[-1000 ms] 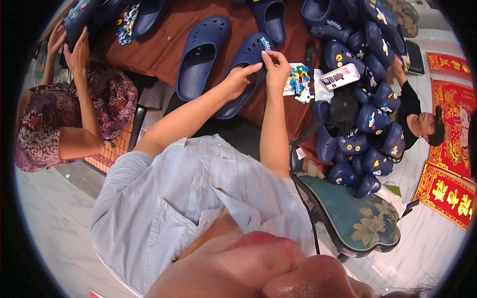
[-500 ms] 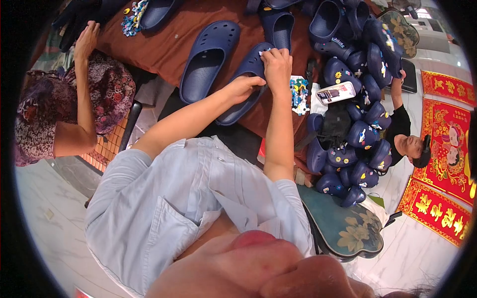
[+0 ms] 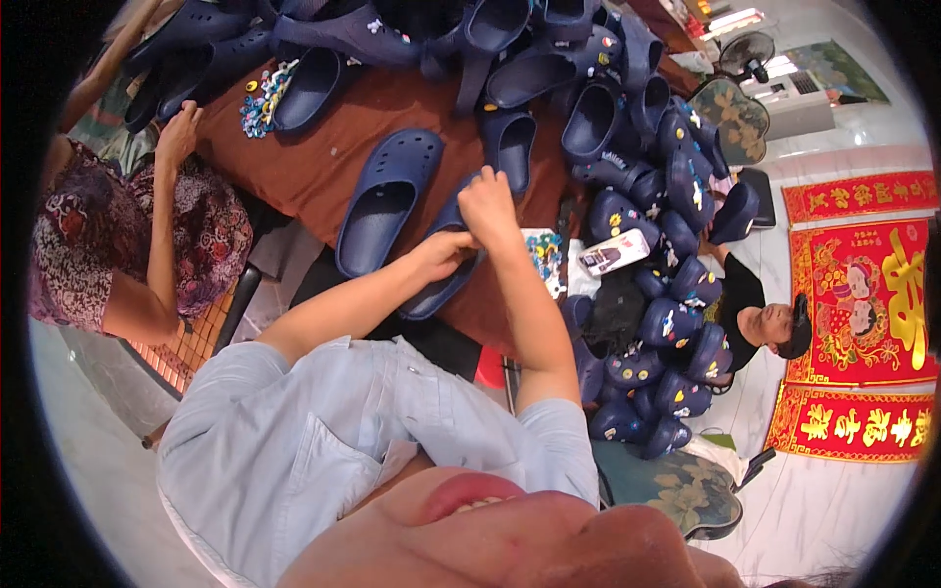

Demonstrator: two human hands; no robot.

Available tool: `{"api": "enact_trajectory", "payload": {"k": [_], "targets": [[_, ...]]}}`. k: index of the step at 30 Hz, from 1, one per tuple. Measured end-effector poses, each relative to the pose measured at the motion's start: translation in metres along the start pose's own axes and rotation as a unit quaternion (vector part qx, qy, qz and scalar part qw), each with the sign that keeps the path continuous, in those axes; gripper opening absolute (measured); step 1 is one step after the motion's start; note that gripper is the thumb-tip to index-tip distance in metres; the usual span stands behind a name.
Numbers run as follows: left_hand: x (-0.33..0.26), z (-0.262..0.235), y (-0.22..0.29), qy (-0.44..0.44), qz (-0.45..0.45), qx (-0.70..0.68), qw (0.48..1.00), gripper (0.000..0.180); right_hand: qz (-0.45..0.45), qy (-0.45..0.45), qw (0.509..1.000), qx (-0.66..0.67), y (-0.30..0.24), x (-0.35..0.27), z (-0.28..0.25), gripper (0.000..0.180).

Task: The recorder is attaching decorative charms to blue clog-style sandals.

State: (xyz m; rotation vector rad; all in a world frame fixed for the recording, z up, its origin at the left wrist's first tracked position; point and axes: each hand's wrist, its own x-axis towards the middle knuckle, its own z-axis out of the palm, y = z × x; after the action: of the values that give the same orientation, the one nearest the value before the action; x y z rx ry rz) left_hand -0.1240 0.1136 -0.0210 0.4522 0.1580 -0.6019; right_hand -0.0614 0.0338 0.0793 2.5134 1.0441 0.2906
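Observation:
A dark blue clog [image 3: 431, 300] lies slanted at the table's near edge, between my two hands. My left hand [image 3: 448, 256] is closed round its side, thumb toward the opening. My right hand [image 3: 487, 208] is bent over the toe with its fingers pinched together; whatever is in the fingertips is hidden. Just left of it lies a matching clog [image 3: 389, 201] with holes across its toe. Beyond my right hand sits another blue clog [image 3: 511, 147]. To the right of my hands is a white sheet with colourful shoe charms [image 3: 545, 260].
Many blue clogs with charms [image 3: 671, 321] are heaped on the right, a phone [image 3: 615, 253] among them. Loose charms [image 3: 263, 106] lie far left on the brown cloth [image 3: 294, 176]. A co-worker's hand [image 3: 178, 135] is at left; another person [image 3: 753, 312] is at right. A cushioned stool [image 3: 667, 485] stands near right.
The view has tilted up, so the table sits lower and more clogs show at the back. Both my hands stay at the same clog. The left co-worker's hand remains by the table's edge.

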Motion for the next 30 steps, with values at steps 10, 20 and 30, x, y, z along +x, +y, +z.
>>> {"api": "enact_trajectory", "payload": {"k": [10, 20, 30], "targets": [[0.017, -0.016, -0.004, -0.014, 0.019, -0.023, 0.999, 0.03, 0.007, -0.086, 0.996, -0.005, -0.002, 0.018, -0.003, 0.018], [0.008, -0.002, 0.001, -0.016, 0.016, -0.007, 1.0, 0.03, 0.045, -0.121, 0.991, -0.017, -0.009, 0.024, -0.006, 0.019], [0.017, -0.015, -0.005, -0.021, 0.048, 0.048, 0.997, 0.019, 0.186, 0.003, 0.977, 0.102, -0.001, -0.016, 0.003, 0.019]]}}
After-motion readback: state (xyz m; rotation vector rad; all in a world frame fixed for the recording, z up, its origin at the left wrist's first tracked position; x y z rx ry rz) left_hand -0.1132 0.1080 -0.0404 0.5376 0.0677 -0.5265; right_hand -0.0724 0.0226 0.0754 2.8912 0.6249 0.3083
